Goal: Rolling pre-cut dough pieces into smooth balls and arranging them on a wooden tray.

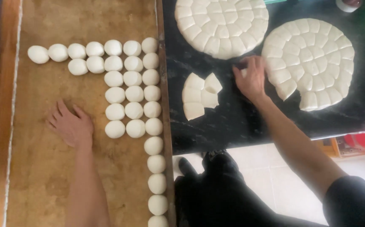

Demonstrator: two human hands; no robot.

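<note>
Left hand (71, 126) lies flat and released on the floured wooden board (56, 176), palm down, fingers spread, just beside the rows of round dough balls (134, 92). Right hand (251, 77) is out on the dark tabletop (233, 122), fingers curled over a small cut dough piece (243, 71) at the edge of the scored dough disc (308, 63); how firm the grip is I cannot tell. The piece is mostly hidden, so its long axis is unclear, though the disc's wedges point toward its centre. A loose cluster of cut pieces (200, 96) sits between the hands. Risk, I'd judge: soft dough could stick to its neighbours and tear or drag the disc, and the left hand could nudge the nearest balls together.
</note>
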